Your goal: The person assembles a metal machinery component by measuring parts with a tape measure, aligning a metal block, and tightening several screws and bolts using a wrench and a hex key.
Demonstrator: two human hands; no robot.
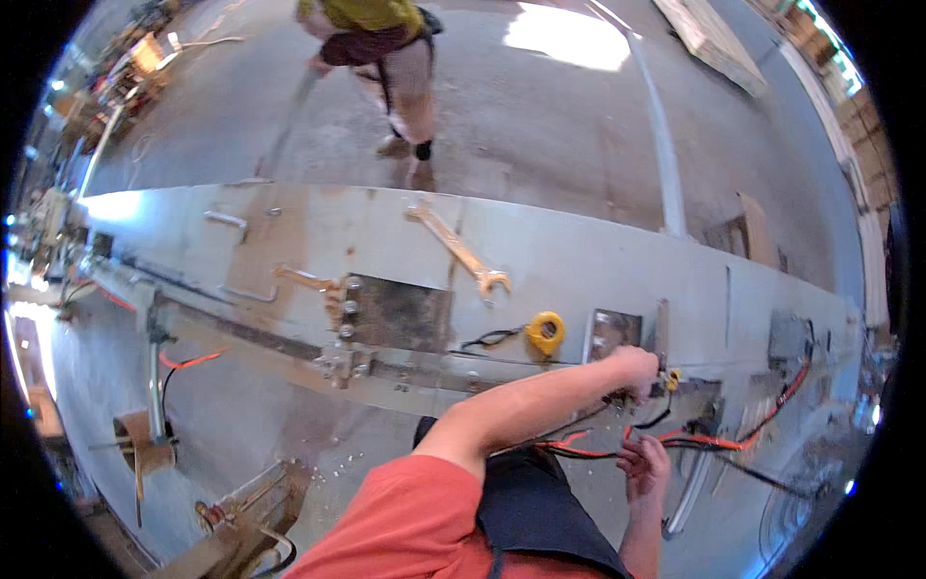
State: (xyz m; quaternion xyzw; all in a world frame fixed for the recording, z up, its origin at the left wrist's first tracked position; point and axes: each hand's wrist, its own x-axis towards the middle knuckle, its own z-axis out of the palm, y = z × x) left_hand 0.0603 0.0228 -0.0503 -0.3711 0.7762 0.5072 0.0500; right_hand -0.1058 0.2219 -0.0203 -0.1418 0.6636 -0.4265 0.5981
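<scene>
Some bare bench (579,265) lies between its far edge (559,218) and the left hand (637,373).

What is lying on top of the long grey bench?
On the bench I see a wrench, a yellow tape measure and a bent rod, among other things. The left hand and forearm cover part of it; what lies beneath cannot be seen.

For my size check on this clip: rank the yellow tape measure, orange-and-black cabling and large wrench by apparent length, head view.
1. Orange-and-black cabling, clearly longest
2. Large wrench
3. Yellow tape measure
</scene>
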